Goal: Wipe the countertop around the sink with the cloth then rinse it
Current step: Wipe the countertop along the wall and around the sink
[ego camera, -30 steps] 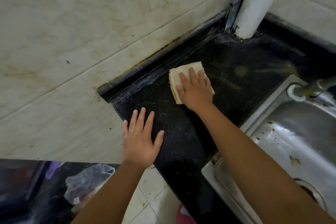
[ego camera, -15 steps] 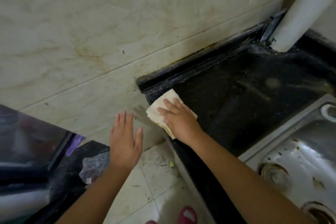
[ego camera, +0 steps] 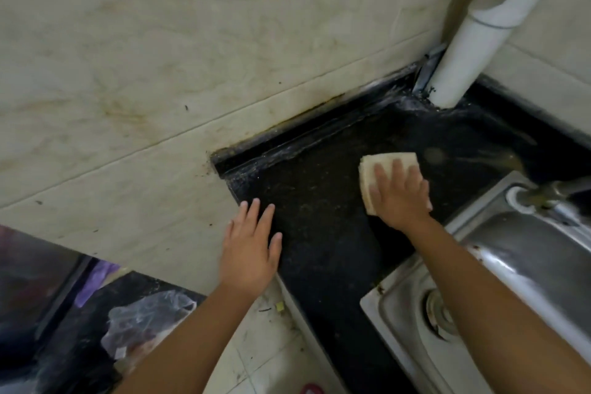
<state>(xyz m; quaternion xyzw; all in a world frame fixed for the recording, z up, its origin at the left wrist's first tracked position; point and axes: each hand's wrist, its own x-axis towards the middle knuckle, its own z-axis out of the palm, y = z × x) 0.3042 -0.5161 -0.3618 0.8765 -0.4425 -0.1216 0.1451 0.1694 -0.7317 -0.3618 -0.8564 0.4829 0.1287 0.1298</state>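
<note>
Since half a second before, the right hand had slid the folded beige cloth from the counter's left edge toward the steel sink, at three o'clock. Its flat fingers pressed the cloth on the black stone countertop. The left hand, fingers spread, steadied at the edge.

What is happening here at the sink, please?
A person is wiping the black countertop beside the steel sink. The right hand presses a folded beige cloth flat on the countertop with straight fingers, not far from the tap. The left hand is open at the counter's left edge and holds nothing. Specks of dirt show on the surface; the cloth is not yet being rinsed.
</note>
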